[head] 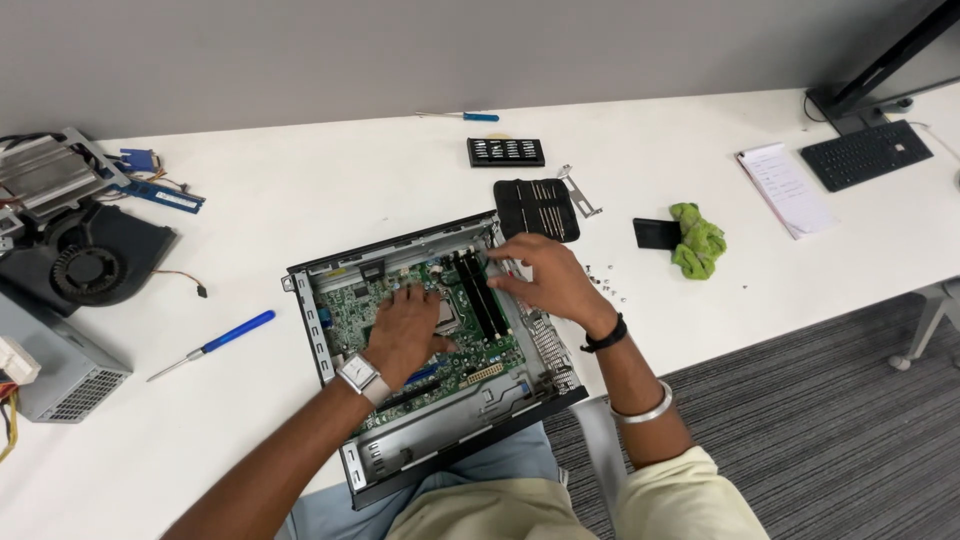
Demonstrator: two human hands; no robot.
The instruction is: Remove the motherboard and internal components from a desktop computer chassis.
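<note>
The PC case [330, 345] lies open at the near edge of the white worktop [330, 180], partly over the person's lap, with its cover off and the green motherboard [425, 320] exposed inside. Judging by what lies around, the strip-down looks well along: a fan shroud [95, 260] and a metal drive cage [50, 170] sit well apart at the far left, a grey power supply [60, 370] lies near the left edge, and small screws [605, 285] are scattered just right of the case. Still in place, as far as I can see, are the board itself and two dark memory sticks [482, 295] standing in their slots. The left hand [405, 330] rests flat on the middle of the board, fingers spread, gripping nothing. The right hand [545, 275] is at the far right corner of the case, fingers curled by the top end of the memory slots; whether it pinches anything I cannot tell. A blue screwdriver [215, 343] lies untouched left of the case, and a bit set [540, 207] lies open just behind it, with a bit holder [506, 151] further back. A green cloth [698, 240], a paper sheet [785, 188] and a keyboard [865, 153] lie off to the right.
</note>
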